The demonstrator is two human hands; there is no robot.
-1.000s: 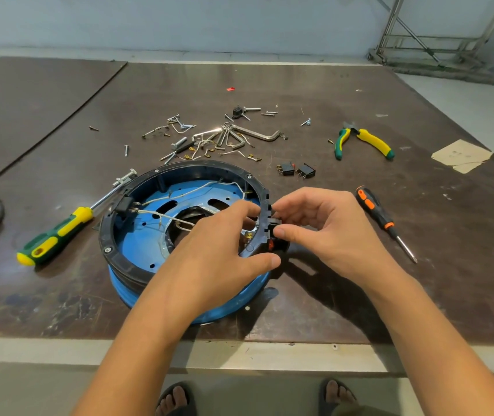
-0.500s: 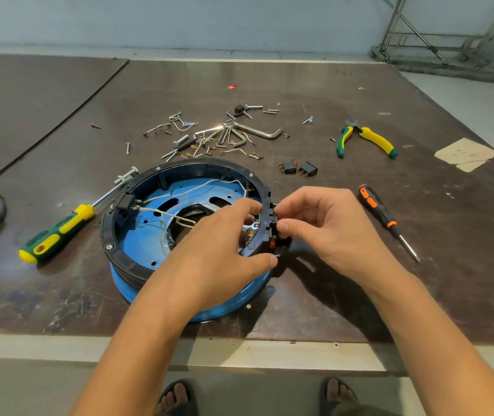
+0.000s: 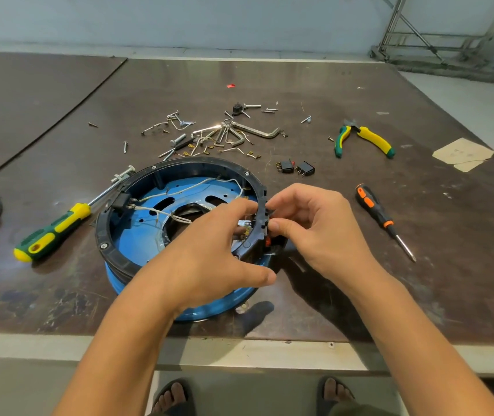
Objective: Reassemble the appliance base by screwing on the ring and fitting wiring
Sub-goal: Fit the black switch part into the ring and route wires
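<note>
Gripping across the rim: left hand (image 3: 209, 253) straddles the near-right section of the black ring (image 3: 179, 165), with curled fingers inside it and the thumb outside, low on the wall of the blue base (image 3: 224, 304).

Right hand (image 3: 314, 229) is directly opposite, on the outer side of the same ring section. Its thumb and forefinger are pinching a small black part (image 3: 271, 243) with a red-orange spot, which sits against the ring's outer wall. The other fingers are curled loosely behind. Can't tell if the part is seated.

The ring sits on top of the base, screw heads visible around it. The base is on the tabletop (image 3: 419, 280) under the left hand, near the front edge. White wires (image 3: 185, 187) run across the base floor, from a black block on the far-left inner wall toward the left fingertips. Wire ends are hidden by the fingers.

Nearby:
- Orange-black screwdriver (image 3: 374, 208) just right of the right hand, not touching it.
- Green-yellow screwdriver (image 3: 53, 232) well left of the left hand, shaft against the ring's far-left side.
- Two spare switches (image 3: 295, 168) just beyond the right hand.
- Pile of screws and metal bits (image 3: 221, 133) further out.
- Pliers (image 3: 365, 139) beyond the right hand, off to its right.
</note>
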